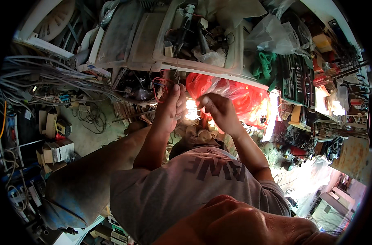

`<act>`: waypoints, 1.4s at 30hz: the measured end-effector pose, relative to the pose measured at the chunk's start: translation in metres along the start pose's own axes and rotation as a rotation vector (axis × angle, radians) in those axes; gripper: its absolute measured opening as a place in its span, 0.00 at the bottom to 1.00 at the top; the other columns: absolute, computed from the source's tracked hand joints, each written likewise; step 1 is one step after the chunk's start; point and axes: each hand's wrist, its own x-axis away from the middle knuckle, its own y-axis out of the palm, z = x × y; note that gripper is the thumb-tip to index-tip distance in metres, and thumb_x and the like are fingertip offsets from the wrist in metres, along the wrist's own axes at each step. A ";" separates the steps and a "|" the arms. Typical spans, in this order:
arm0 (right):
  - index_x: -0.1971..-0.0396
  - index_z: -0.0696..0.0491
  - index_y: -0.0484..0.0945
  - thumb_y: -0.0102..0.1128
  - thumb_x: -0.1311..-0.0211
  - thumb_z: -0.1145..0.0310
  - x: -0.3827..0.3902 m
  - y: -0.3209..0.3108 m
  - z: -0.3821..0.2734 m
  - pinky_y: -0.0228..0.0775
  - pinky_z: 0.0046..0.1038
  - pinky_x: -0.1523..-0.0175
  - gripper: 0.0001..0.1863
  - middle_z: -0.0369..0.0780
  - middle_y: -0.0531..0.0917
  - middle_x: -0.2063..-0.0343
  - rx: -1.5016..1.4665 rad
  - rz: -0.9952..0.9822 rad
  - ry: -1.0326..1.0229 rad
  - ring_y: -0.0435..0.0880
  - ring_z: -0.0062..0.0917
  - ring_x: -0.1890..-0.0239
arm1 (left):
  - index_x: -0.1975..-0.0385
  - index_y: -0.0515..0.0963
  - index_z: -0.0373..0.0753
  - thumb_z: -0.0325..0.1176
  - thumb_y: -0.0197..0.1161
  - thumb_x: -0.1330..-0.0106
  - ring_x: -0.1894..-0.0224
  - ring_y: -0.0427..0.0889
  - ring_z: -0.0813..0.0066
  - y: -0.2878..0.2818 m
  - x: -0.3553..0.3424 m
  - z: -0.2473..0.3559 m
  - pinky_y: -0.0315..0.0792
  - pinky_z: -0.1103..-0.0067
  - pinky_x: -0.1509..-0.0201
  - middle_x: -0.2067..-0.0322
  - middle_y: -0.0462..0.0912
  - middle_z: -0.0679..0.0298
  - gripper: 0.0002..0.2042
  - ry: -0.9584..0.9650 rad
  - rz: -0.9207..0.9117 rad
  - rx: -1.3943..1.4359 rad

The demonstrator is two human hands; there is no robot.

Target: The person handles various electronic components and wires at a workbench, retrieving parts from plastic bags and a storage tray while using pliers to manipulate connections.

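My left hand (172,104) is raised in front of the shelf edge, thumb up, with its fingers closed. A thin red wire (155,90) loops out beside it and seems to run into its grip. A slim dark piece stands above the thumb tip; its kind is not clear. To the right, my right hand (219,109) is bent inward, thumb and fingers pinched together. Whatever it may hold is too small to make out. Both hands are apart from each other, with bright light between them. Behind my right hand hangs a red plastic bag (239,94).
Above the hands, a clear plastic bin (239,49) holds a syringe (189,11) and dark parts. Grey cables (43,83) hang at left. A green tool case (294,79) and screwdrivers (331,77) are at right. Cardboard boxes (59,151) sit lower left.
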 end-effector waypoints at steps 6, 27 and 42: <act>0.44 0.58 0.68 0.46 0.30 0.50 -0.044 0.015 0.006 0.71 0.28 0.52 0.28 0.41 0.80 0.58 -0.753 -0.143 0.397 0.79 0.27 0.58 | 0.63 0.70 0.44 0.47 0.50 0.28 0.85 0.54 0.91 0.006 0.005 -0.010 0.51 0.89 0.82 0.83 0.59 0.78 0.13 -0.078 -0.026 0.022; 0.52 0.58 0.68 0.57 0.35 0.73 -0.080 -0.088 -0.122 0.72 0.20 0.54 0.14 0.42 0.84 0.63 -0.075 0.559 -0.793 0.83 0.21 0.59 | 0.63 0.71 0.44 0.46 0.51 0.29 0.84 0.63 0.86 -0.026 0.006 -0.026 0.52 0.86 0.85 0.80 0.70 0.72 0.12 0.325 0.349 -0.050; 0.48 0.58 0.69 0.47 0.29 0.62 0.039 -0.144 -0.101 0.69 0.17 0.65 0.17 0.38 0.82 0.66 -0.238 0.134 -0.257 0.77 0.14 0.68 | 0.59 0.71 0.39 0.46 0.54 0.30 0.79 0.67 0.83 -0.030 0.049 0.032 0.57 0.87 0.82 0.75 0.72 0.69 0.15 0.715 0.445 -0.058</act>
